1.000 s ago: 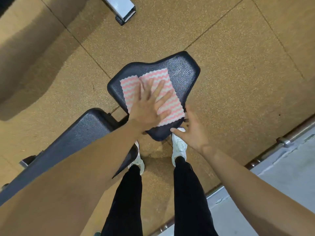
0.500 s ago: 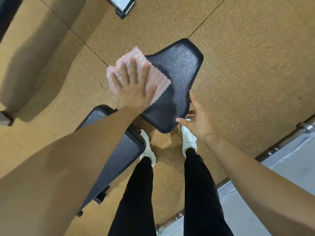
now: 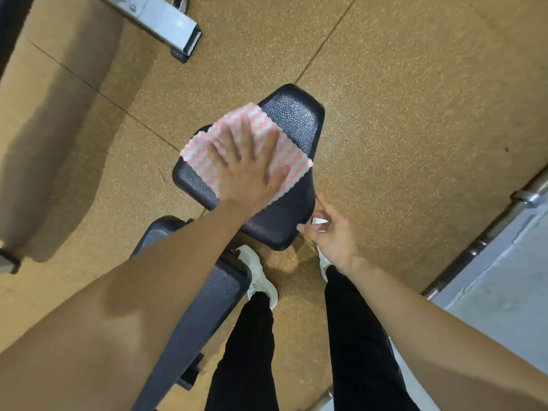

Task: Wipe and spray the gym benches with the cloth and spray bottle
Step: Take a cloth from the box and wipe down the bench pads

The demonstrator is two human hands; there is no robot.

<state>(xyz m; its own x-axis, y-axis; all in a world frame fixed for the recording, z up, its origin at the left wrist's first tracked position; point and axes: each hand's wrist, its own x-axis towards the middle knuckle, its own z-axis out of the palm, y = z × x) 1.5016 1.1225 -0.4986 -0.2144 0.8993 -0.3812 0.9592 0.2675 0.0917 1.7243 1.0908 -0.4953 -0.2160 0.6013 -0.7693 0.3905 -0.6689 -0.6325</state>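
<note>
A black padded bench seat (image 3: 292,120) stands on the floor in front of me. On it lies a pink-and-white striped cloth (image 3: 284,157). My left hand (image 3: 246,170) presses flat on the cloth with fingers spread. My right hand (image 3: 332,232) hovers beside the seat's near right corner, fingers relaxed, holding nothing. The long black backrest pad (image 3: 201,307) runs toward the lower left, partly hidden under my left arm. No spray bottle is in view.
Brown speckled rubber floor tiles (image 3: 400,99) surround the bench. A grey metal frame foot (image 3: 175,23) lies at the top. A metal bar (image 3: 486,229) and a grey floor strip (image 3: 510,292) run along the right. My legs and white shoes (image 3: 261,274) stand below the seat.
My left hand slid the cloth from the seat's left edge back rightward onto the seat. My right hand stayed by the near right corner.
</note>
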